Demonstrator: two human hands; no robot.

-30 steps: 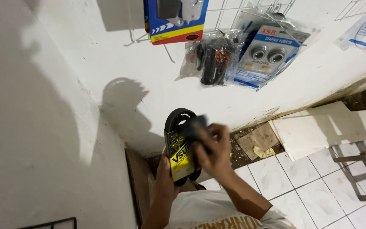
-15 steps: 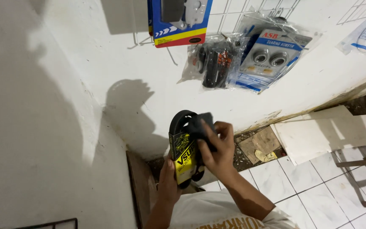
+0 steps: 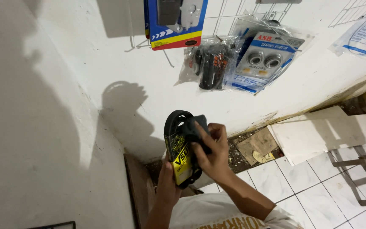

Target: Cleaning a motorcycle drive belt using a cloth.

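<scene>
A black rubber belt (image 3: 175, 123) in a black and yellow card sleeve (image 3: 179, 154) is held upright in front of the white wall. My left hand (image 3: 167, 183) grips its lower end from below. My right hand (image 3: 212, 152) presses a dark cloth (image 3: 193, 127) against the belt's right side, fingers wrapped around both.
On a wire rack on the wall hang a blue and yellow card pack (image 3: 175, 23), a bag of black grips (image 3: 210, 63) and a bag of bearings (image 3: 261, 61). Loose white tiles (image 3: 323, 131) and rubble (image 3: 255, 146) lie at the wall's foot. A brown board (image 3: 138, 182) leans low left.
The belt and both hands sit a little lower and further right in view than before. My right hand with the cloth has shifted slightly along the belt.
</scene>
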